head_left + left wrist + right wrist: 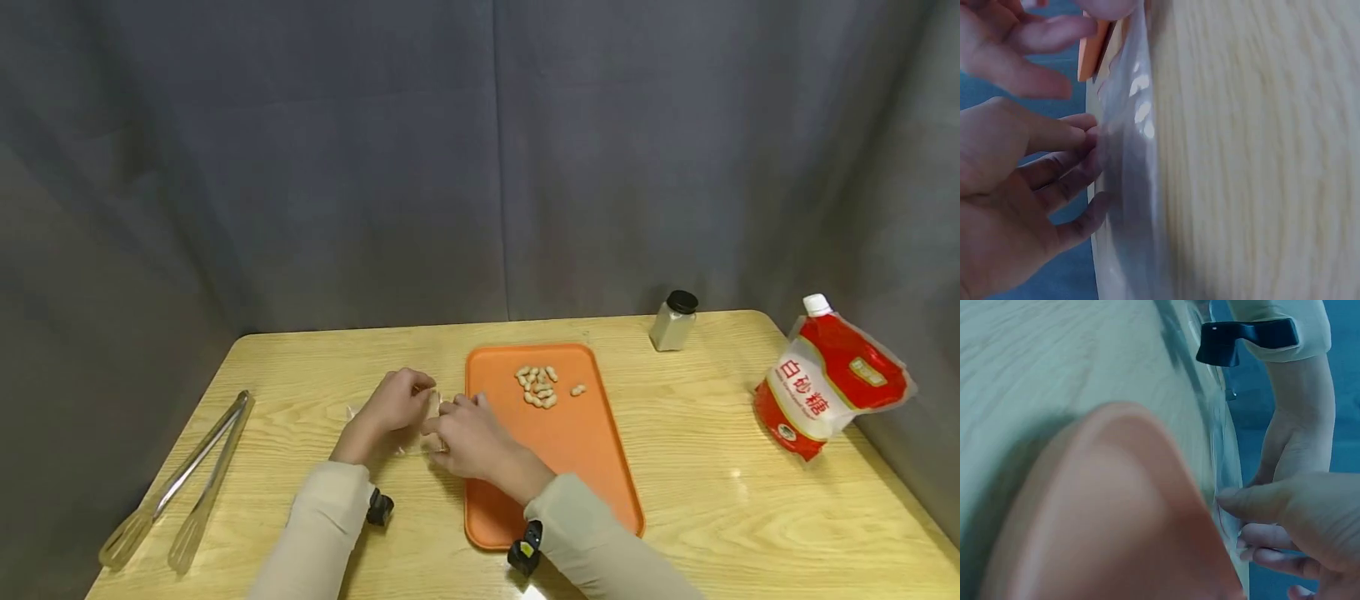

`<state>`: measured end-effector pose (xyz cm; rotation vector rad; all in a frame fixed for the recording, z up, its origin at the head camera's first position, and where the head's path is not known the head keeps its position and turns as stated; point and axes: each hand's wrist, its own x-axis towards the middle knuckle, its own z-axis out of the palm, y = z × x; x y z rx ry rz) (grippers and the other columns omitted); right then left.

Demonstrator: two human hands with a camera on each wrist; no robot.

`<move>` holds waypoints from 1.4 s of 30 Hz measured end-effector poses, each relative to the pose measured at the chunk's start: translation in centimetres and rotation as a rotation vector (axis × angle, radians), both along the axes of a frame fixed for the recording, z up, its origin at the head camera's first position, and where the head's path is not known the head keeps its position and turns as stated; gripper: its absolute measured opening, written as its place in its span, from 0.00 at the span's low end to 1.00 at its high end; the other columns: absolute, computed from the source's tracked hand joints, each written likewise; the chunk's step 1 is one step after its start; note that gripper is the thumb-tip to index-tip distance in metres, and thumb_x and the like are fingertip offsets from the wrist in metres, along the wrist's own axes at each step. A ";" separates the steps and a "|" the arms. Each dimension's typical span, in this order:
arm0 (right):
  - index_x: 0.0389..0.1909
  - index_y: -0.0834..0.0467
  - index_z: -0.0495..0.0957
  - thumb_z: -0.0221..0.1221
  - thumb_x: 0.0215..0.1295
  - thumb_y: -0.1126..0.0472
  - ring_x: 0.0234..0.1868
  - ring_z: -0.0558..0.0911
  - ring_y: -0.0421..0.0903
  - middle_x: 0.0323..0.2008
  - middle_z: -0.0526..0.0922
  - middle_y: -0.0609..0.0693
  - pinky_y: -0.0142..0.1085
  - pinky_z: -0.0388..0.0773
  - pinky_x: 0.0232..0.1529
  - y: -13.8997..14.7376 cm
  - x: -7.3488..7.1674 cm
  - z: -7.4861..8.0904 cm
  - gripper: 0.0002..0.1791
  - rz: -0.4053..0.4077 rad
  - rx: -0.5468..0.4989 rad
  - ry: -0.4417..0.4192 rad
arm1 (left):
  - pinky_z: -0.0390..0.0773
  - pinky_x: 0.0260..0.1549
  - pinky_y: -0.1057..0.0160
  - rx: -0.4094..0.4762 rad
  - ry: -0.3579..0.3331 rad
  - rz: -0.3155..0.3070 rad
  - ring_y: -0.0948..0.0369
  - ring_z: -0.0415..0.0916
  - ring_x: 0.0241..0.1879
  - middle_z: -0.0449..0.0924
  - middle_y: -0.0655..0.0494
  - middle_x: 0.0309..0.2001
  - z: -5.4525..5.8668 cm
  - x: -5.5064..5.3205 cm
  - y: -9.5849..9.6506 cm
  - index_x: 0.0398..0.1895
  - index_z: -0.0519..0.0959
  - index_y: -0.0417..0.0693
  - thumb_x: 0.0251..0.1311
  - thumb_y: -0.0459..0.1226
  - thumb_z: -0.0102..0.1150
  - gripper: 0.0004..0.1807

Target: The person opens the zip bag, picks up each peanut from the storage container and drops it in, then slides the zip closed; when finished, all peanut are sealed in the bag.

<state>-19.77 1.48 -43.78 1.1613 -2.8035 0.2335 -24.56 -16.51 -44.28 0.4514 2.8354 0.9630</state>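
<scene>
A clear plastic bag [1132, 162] with a thin red line along its edge lies on the table, left of an orange tray [555, 467]. My left hand [393, 404] pinches the bag's edge between thumb and fingertips in the left wrist view. Across from it, my right hand [480, 437] reaches over the tray's left rim. Its thumb and index finger pinch the bag by the red line in the right wrist view. Both hands cover much of the bag in the head view. Several peanuts [538, 387] in their shells sit at the tray's far end.
Metal tongs [202, 475] lie spread at the table's left side. At the back right stands a small jar [673, 321] with a black lid. A red and white bag of sugar [817, 383] with a white spout cap is at the right edge. Dark curtains [495, 167] hang behind.
</scene>
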 end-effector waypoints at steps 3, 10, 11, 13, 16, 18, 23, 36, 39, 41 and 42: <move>0.38 0.43 0.85 0.70 0.58 0.46 0.35 0.73 0.44 0.32 0.78 0.40 0.39 0.59 0.37 -0.9 0.4 -0.5 0.10 -0.012 0.029 0.022 | 0.78 0.43 0.54 0.002 -0.009 -0.009 0.54 0.77 0.39 0.83 0.43 0.48 -0.8 0.1 0.1 0.48 0.84 0.34 0.65 0.24 0.51 0.14; 0.38 0.39 0.86 0.76 0.48 0.43 0.34 0.72 0.41 0.31 0.80 0.35 0.39 0.58 0.38 -0.1 1.2 -0.9 0.16 -0.011 0.048 -0.042 | 0.75 0.35 0.58 0.059 -0.066 -0.006 0.58 0.73 0.33 0.80 0.54 0.32 -1.2 0.5 0.4 0.37 0.84 0.41 0.68 0.30 0.55 0.07; 0.38 0.39 0.86 0.75 0.48 0.42 0.34 0.72 0.41 0.31 0.80 0.35 0.39 0.58 0.38 0.0 1.3 -1.0 0.16 -0.013 0.047 -0.043 | 0.74 0.33 0.59 0.076 -0.077 -0.016 0.59 0.72 0.32 0.80 0.55 0.31 -1.3 0.6 0.4 0.36 0.84 0.41 0.68 0.30 0.55 0.07; 0.37 0.40 0.85 0.74 0.49 0.41 0.32 0.71 0.41 0.29 0.79 0.35 0.39 0.57 0.37 0.2 1.4 -1.2 0.15 -0.026 0.042 -0.032 | 0.72 0.30 0.62 0.125 -0.106 -0.038 0.60 0.71 0.29 0.78 0.55 0.30 -1.5 0.6 0.3 0.35 0.82 0.42 0.70 0.31 0.55 0.07; 0.41 0.43 0.85 0.73 0.53 0.42 0.28 0.71 0.38 0.23 0.76 0.35 0.37 0.58 0.36 0.5 1.5 -1.3 0.17 -0.035 0.016 -0.013 | 0.71 0.27 0.65 0.289 -0.161 -0.053 0.60 0.69 0.27 0.77 0.52 0.28 -1.9 0.5 -0.2 0.36 0.79 0.37 0.70 0.30 0.54 0.06; 0.46 0.46 0.85 0.71 0.57 0.44 0.25 0.73 0.37 0.21 0.78 0.36 0.35 0.61 0.36 0.7 1.5 -1.3 0.19 -0.023 -0.028 -0.007 | 0.72 0.27 0.66 0.426 -0.189 -0.033 0.60 0.70 0.27 0.76 0.51 0.28 -1.9 0.5 -0.9 0.38 0.76 0.34 0.71 0.29 0.53 0.05; 0.55 0.58 0.81 0.68 0.63 0.57 0.30 0.81 0.38 0.36 0.87 0.46 0.29 0.73 0.33 1.3 1.9 -0.3 0.20 0.012 -0.329 -0.114 | 0.79 0.35 0.65 0.720 -0.156 0.061 0.61 0.76 0.30 0.80 0.52 0.30 -0.3 1.2 -2.1 0.40 0.74 0.32 0.71 0.30 0.54 0.06; 0.40 0.63 0.85 0.66 0.60 0.68 0.22 0.74 0.38 0.22 0.80 0.42 0.32 0.73 0.23 5.4 2.9 4.7 0.08 -0.189 -0.870 -0.142 | 0.80 0.42 0.64 1.016 0.084 -0.022 0.61 0.80 0.34 0.83 0.58 0.31 3.8 3.9 3.1 0.40 0.73 0.27 0.70 0.28 0.55 0.07; 0.31 0.59 0.86 0.66 0.60 0.69 0.23 0.74 0.38 0.21 0.79 0.41 0.32 0.73 0.25 6.5 3.2 5.4 0.03 -0.191 -0.881 -0.125 | 0.79 0.41 0.64 0.947 0.153 -0.010 0.60 0.80 0.34 0.82 0.55 0.31 4.2 4.5 4.2 0.40 0.75 0.28 0.68 0.29 0.58 0.08; 0.29 0.57 0.85 0.66 0.59 0.70 0.23 0.73 0.39 0.21 0.78 0.40 0.33 0.73 0.25 7.1 3.4 5.7 0.04 -0.185 -0.884 -0.109 | 0.78 0.39 0.63 0.903 0.182 0.011 0.59 0.79 0.35 0.82 0.50 0.31 4.5 4.8 4.9 0.39 0.77 0.31 0.67 0.30 0.60 0.07; 0.28 0.57 0.84 0.66 0.58 0.70 0.23 0.73 0.39 0.21 0.78 0.40 0.32 0.72 0.25 7.4 3.5 5.8 0.05 -0.183 -0.882 -0.104 | 0.77 0.39 0.63 0.884 0.194 0.023 0.58 0.79 0.35 0.81 0.49 0.32 4.6 4.9 5.2 0.39 0.77 0.33 0.67 0.31 0.61 0.07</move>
